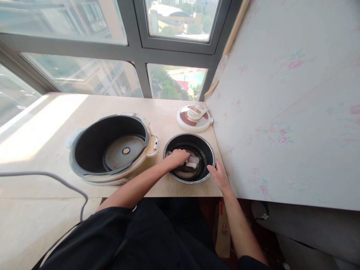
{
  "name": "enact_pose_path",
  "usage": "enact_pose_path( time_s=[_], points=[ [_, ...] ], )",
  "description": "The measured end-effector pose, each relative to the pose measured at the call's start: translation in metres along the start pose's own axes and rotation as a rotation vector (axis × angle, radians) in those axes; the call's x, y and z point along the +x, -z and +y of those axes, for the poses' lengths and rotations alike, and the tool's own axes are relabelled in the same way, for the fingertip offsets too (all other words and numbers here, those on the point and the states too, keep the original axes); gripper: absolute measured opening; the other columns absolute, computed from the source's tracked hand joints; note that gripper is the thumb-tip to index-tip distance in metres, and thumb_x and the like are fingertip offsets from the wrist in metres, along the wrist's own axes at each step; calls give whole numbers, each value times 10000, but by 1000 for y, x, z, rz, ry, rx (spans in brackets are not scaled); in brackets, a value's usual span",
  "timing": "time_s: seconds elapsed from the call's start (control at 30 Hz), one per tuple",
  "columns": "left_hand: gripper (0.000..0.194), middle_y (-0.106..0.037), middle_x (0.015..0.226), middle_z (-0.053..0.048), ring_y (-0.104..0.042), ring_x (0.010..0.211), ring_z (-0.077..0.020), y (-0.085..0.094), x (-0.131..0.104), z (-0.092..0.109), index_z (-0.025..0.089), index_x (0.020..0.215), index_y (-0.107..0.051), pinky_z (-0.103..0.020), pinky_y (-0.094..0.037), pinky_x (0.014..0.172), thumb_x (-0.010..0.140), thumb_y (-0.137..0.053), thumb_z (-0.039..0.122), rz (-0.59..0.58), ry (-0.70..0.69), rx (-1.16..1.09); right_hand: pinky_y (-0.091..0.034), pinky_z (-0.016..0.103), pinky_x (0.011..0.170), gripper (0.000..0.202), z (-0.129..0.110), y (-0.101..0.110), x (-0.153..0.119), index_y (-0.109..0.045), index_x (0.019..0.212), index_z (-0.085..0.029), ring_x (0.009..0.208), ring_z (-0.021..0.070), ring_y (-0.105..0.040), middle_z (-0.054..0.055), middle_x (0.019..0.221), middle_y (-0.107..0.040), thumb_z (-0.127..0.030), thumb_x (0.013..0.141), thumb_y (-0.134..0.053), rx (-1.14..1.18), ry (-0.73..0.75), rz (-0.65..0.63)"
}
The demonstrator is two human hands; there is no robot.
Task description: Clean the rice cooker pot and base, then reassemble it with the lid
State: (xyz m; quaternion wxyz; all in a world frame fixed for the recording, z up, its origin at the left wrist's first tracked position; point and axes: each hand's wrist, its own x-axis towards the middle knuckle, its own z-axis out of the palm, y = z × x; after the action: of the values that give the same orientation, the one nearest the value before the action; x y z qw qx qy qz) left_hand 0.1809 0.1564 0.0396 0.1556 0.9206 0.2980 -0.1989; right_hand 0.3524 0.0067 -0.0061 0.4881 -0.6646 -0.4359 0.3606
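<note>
My left hand [180,157] reaches down into a black inner pot [189,140], its fingers closed on a greyish-white cloth [192,162] against the pot's bottom. The fingertips are partly hidden. On the pot's right side, my right hand [219,175] grips the rim, thumb inside and fingers outside. To the left stands the electric pressure cooker body [91,144], uncovered, with a round plate and a small centre knob at its bottom. Behind the pot lies the cooker's lid [194,118], white and brown with a white handle on top.
A pale countertop [160,108] carries everything, with windows [174,80] behind it. A floral-patterned wall [284,112] closes off the right side. The grey cord [53,174] crosses at the left. Below the front edge stands a brown paper bag [223,232].
</note>
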Motion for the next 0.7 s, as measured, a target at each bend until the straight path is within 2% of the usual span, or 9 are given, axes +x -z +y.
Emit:
enact_pose_path(
  time_s=[0.1,0.23,0.33,0.47,0.6,0.7],
  points=[
    [528,-645,1234,-254,-677,1124,-354,-3,0,1,62,1409,-525,-431,-559,898,883,-546,88,114,136,-25,-522,384,900,420,6,-2,0,-613,1193,-191,1054,267,-617,86,1143,-686,-413,839,-574,-6,4,34],
    [641,-611,1258,-290,-675,1131,-345,-7,1,3,10,1536,-333,-418,-562,899,920,-491,95,153,204,-42,-495,408,982,428,13,-5,0,-608,1197,-192,1086,267,-617,90,1173,-683,-443,851,-575,7,13,69],
    [622,-600,1256,-306,-690,1105,-331,-8,2,7,-15,1548,-291,-397,-570,878,953,-436,97,182,273,-56,-456,428,1059,433,15,-5,0,-612,1205,-198,1156,276,-604,95,1251,-667,-470,871,-566,18,19,64],
    [531,-557,1304,-337,-711,1064,-297,-9,1,14,-19,1526,-321,-340,-573,826,1011,-299,113,261,404,-51,-454,420,1074,448,14,-6,-1,-624,1232,-208,1182,278,-602,91,1260,-670,-486,889,-542,7,33,54],
    [536,-507,1378,-342,-707,1073,-298,-9,-3,16,33,1540,-332,-351,-569,831,1015,-299,134,219,361,-39,-450,439,1086,509,14,-9,-3,-601,1308,-199,1193,282,-600,98,1282,-666,-507,910,-527,27,31,70],
    [616,-490,1416,-339,-674,1150,-328,-11,-5,16,61,1592,-248,-398,-552,896,1003,-380,182,135,293,-55,-435,443,1104,528,15,-11,-5,-587,1341,-195,1224,282,-588,102,1315,-651,-516,928,-518,51,37,80]
  ],
)
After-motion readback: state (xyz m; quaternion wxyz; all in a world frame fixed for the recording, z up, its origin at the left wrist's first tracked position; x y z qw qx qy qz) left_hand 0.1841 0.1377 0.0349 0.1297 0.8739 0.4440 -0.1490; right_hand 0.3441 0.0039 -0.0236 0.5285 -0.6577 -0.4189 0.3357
